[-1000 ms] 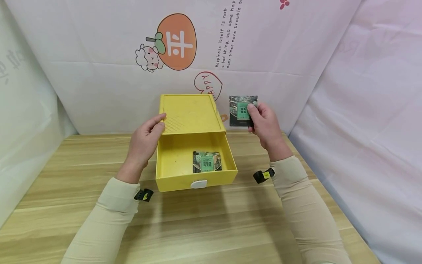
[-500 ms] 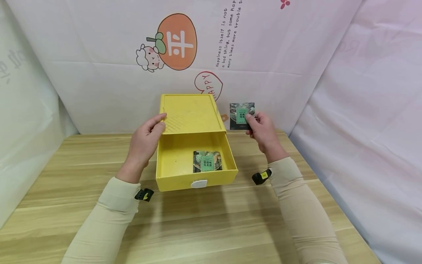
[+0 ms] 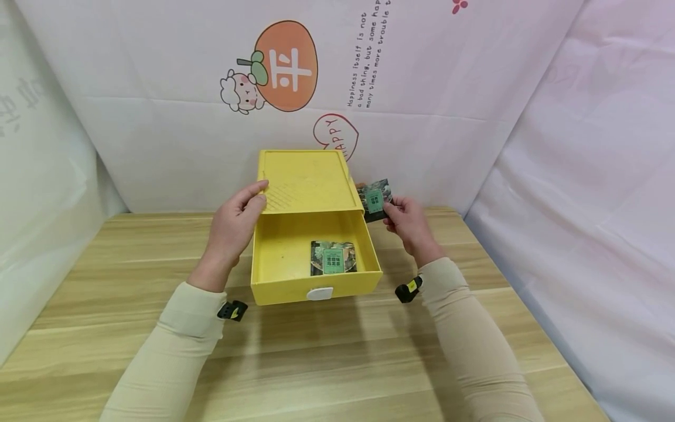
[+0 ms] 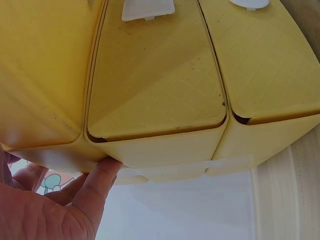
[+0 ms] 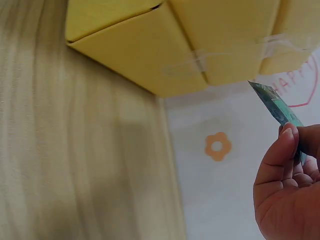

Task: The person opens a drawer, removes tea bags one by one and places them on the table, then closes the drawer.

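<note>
A yellow drawer box [image 3: 303,181] stands at the back of the wooden table, its drawer [image 3: 285,258] pulled out toward me. One dark green packet [image 3: 333,258] lies flat in the drawer's right half. My left hand [image 3: 234,225] rests with straight fingers against the box's left side near its top edge; the left wrist view has the fingers [image 4: 97,185] touching the yellow box [image 4: 155,85]. My right hand [image 3: 408,225] pinches a second green packet [image 3: 374,200] just right of the box, tilted, beside the drawer's back right corner. It shows edge-on as the packet [image 5: 275,107] in the right wrist view.
A white sheet with an orange cartoon print [image 3: 285,67] hangs right behind the box. More sheeting walls in the left and right sides [image 3: 580,205]. The wooden table [image 3: 327,357] stretches toward me in front of the drawer.
My right hand has brought the packet down and leftward, from high beside the box to just by the drawer's back right corner, tilting it. The left hand and box have stayed put.
</note>
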`<move>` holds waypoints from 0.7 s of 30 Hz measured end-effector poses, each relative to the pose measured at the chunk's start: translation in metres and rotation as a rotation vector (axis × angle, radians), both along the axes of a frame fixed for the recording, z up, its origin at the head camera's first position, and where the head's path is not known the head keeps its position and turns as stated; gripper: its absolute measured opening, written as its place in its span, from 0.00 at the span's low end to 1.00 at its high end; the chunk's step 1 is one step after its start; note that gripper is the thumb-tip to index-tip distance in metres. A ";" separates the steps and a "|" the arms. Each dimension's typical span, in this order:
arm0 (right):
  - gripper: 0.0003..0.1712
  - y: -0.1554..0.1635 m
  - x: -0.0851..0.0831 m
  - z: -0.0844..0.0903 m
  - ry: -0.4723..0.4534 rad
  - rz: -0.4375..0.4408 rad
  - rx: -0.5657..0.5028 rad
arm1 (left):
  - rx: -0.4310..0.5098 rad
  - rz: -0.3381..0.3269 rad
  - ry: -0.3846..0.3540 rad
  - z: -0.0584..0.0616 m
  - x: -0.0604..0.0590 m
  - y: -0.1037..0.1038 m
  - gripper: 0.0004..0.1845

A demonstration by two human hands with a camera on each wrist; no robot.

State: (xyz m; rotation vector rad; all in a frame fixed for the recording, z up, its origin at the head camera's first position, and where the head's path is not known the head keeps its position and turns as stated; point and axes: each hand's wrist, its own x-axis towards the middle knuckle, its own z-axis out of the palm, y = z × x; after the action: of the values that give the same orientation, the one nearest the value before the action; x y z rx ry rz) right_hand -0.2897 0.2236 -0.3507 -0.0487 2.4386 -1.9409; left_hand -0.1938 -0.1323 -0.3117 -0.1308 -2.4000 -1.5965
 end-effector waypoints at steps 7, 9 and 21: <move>0.15 -0.007 -0.006 -0.023 -0.068 -0.030 0.003 | 0.000 0.004 0.006 -0.001 -0.001 0.000 0.26; 0.14 -0.010 -0.006 -0.029 -0.087 -0.035 0.004 | 0.000 0.005 0.006 -0.001 -0.001 0.000 0.26; 0.15 -0.012 -0.008 -0.057 -0.165 -0.068 0.105 | 0.000 0.005 0.005 0.000 -0.001 0.000 0.26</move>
State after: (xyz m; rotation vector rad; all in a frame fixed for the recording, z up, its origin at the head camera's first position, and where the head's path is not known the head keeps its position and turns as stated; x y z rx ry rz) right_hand -0.2975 0.2115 -0.4078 0.1906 2.4574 -1.7596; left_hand -0.1945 -0.1326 -0.3120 -0.1276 -2.3949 -1.5921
